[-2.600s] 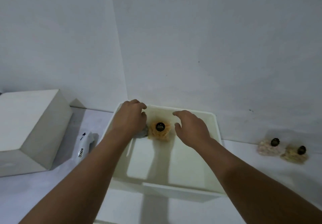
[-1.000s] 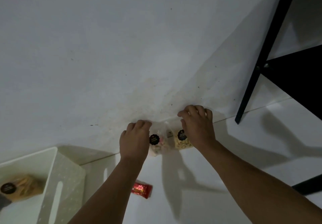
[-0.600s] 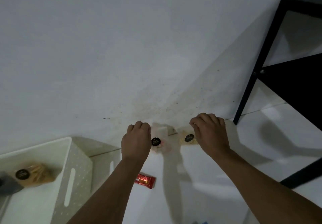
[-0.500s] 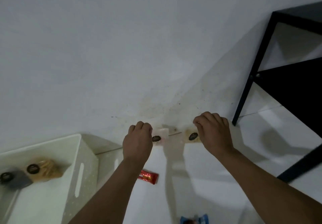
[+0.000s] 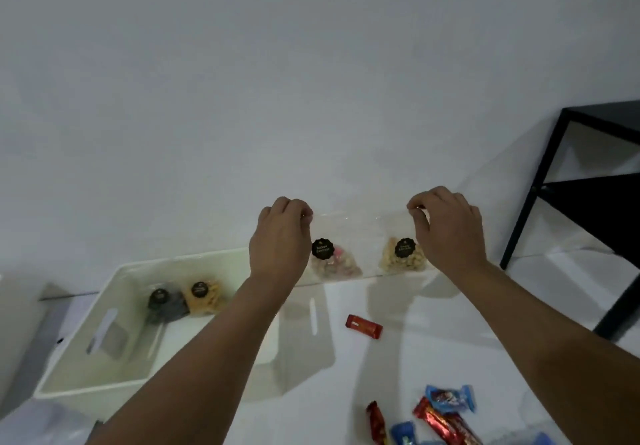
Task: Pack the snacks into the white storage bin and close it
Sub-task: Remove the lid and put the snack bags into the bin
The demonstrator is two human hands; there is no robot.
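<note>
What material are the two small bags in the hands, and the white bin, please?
Both snack bags look like thin clear plastic film: glossy, creased, contents visible, with black round stickers. The white storage bin seems rigid moulded plastic, smooth, with cut handle slots.

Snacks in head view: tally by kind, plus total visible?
Clear pouches with black round label: 4 (two in the white bin, at and; one in the left hand at; one in the right hand at)
Red wrapped candies: 3 ()
Blue wrapped candies: 2 ()
Total: 9; others may be cut off at the bottom edge.
</note>
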